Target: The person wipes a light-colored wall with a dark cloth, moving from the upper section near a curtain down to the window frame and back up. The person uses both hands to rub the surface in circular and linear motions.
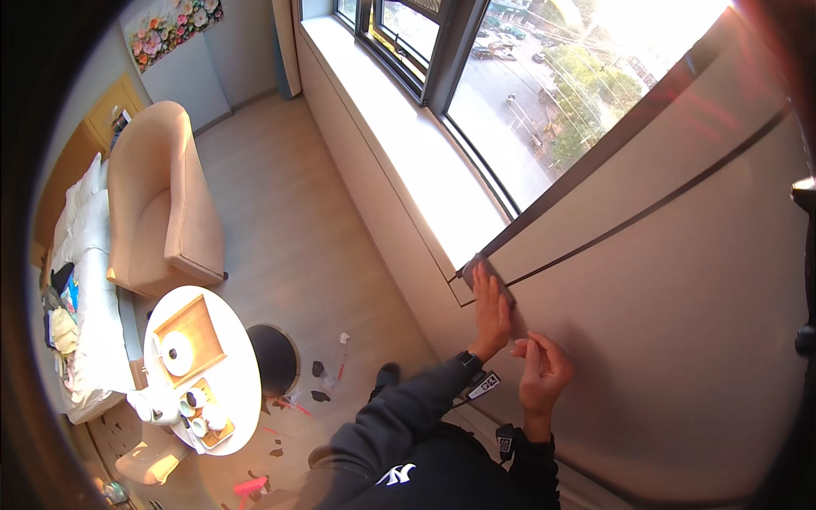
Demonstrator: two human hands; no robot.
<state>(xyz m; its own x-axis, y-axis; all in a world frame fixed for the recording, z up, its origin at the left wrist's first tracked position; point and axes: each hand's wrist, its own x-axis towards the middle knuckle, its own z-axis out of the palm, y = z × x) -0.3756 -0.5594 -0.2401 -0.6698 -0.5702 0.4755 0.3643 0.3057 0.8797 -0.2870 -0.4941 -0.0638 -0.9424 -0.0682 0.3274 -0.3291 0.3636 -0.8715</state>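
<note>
My left hand [492, 312] lies flat with its fingers over a dark, flat rectangular thing [508, 294], pressed to the wall panel near the window sill's near corner; whether the thing is a pad or a phone I cannot tell. Just right of it, my right hand [543, 376] is raised close to the wall panel [669, 331], fingers bent and thumb near the fingertips. Anything between those fingertips is too small to make out. A dark seam runs along the wall from near the left hand towards the upper right.
The sunlit window sill [395, 140] runs below the windows. To the left stand a beige armchair [150, 210], a bed [95, 319] and a round white table [245, 357] with trays and cups. A black round stool [273, 360], dark scraps [320, 396] and a red-headed tool [250, 486] are on the floor.
</note>
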